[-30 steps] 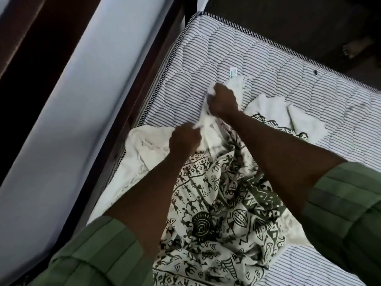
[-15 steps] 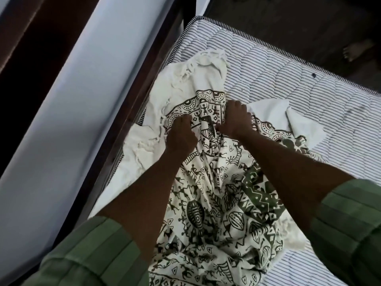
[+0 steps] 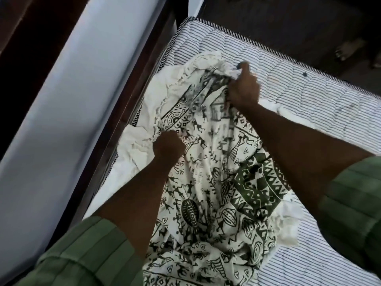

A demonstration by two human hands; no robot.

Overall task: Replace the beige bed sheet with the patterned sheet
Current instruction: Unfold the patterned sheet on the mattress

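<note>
A cream sheet with black and green tribal figures, the patterned sheet (image 3: 208, 195), lies bunched on a striped bare mattress (image 3: 321, 100). My left hand (image 3: 168, 146) grips a fold of it near the mattress's left edge, fingers curled into the cloth. Farther off, my right hand (image 3: 243, 89) clutches another gathered part of the same sheet and holds it raised. The sheet's plain fringed border (image 3: 185, 79) lies spread towards the far left corner. No beige sheet is in view.
A dark wooden bed frame (image 3: 132, 96) runs along the mattress's left side, with a pale wall (image 3: 68, 96) beyond it. Dark floor lies past the far edge, where a person's bare foot (image 3: 348, 49) stands. Bare striped mattress shows on the right and at the bottom right.
Both hands spread apart along the sheet: the right moved farther away and right, the left pulled back towards the left edge. More printed cloth is now unfolded on the mattress.
</note>
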